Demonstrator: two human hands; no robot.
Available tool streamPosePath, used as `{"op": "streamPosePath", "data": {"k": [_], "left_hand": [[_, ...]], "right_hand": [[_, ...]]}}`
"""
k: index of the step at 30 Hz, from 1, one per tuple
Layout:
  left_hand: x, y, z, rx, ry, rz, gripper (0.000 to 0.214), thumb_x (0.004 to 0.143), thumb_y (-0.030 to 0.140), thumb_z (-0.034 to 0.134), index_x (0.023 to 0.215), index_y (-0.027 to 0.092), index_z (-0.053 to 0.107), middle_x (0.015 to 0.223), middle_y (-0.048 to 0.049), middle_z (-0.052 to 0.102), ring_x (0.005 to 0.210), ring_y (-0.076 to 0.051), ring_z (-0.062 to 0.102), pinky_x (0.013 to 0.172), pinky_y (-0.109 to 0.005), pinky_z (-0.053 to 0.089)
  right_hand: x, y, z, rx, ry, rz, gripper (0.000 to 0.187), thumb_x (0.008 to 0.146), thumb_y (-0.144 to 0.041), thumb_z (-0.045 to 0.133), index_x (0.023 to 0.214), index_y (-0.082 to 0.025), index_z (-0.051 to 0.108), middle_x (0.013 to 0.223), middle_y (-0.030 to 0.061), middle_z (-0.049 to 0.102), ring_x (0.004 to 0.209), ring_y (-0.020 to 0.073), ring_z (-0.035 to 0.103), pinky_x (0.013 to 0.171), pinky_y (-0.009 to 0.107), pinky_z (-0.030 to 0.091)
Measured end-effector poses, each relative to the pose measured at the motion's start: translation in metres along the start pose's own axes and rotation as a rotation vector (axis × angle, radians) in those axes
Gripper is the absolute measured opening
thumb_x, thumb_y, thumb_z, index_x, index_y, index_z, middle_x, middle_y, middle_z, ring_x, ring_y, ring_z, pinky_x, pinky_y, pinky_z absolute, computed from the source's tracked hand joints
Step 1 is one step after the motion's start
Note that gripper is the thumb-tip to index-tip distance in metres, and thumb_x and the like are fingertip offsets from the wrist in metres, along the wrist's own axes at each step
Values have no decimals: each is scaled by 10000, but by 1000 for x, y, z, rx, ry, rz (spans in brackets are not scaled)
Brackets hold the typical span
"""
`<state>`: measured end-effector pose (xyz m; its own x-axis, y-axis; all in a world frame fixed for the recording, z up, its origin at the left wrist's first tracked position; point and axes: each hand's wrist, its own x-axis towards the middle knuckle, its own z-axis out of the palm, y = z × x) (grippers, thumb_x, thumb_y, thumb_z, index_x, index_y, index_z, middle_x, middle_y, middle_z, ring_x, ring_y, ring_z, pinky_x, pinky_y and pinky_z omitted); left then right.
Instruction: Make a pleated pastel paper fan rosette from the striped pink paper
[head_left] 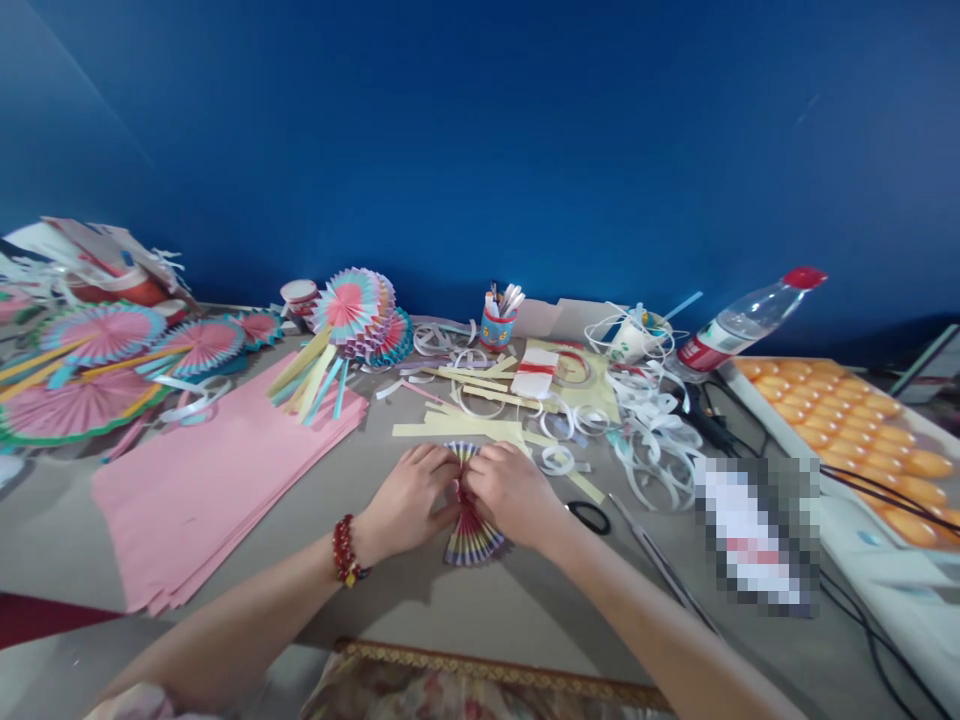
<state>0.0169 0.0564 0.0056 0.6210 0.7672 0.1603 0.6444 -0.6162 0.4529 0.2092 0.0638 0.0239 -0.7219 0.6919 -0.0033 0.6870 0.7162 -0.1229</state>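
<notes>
A small pleated paper fan (472, 535) with rainbow stripes lies on the grey table (420, 600), spread toward me. My left hand (409, 500), with a red bead bracelet on the wrist, and my right hand (510, 492) meet over its pinched middle. Both hands have their fingers curled and pressed on the folded paper at the centre. The upper end of the fan shows between the two hands.
A stack of pink paper sheets (202, 480) lies left. Finished paper fans (360, 315) stand behind, and more fans (97, 370) at far left. Yellow strips (457, 428), white paper curls (652, 430), scissors (637, 545), a pen cup (497, 325), a plastic bottle (750, 320) and an orange-patterned box (855, 420) lie right.
</notes>
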Motion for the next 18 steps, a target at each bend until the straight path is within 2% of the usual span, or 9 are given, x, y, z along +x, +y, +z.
{"op": "streamPosePath", "data": {"k": [4,10,18], "left_hand": [[0,1,-1,4,0,0,139,834,238,623,958,181,603,1045,-66,607,1007,-239,525,915,-370,432],[0,1,0,-4,3,-4,111,819,229,633,915,185,600,1043,-63,606,1009,-238,529,919,-370,430],[0,0,-2,-4,-9,-1,117,834,266,623,917,186,605,1033,-67,611,992,-243,536,905,-378,436]], "right_hand": [[3,2,-2,-23,-3,-25,149,886,-173,541,842,-150,681,891,86,679,873,219,548,818,368,354],[10,6,10,-38,36,-106,150,867,-165,553,829,-137,696,809,82,680,825,216,553,806,371,360],[8,11,11,-81,92,-113,163,887,-172,549,802,-151,687,792,72,677,803,213,549,806,383,355]]}}
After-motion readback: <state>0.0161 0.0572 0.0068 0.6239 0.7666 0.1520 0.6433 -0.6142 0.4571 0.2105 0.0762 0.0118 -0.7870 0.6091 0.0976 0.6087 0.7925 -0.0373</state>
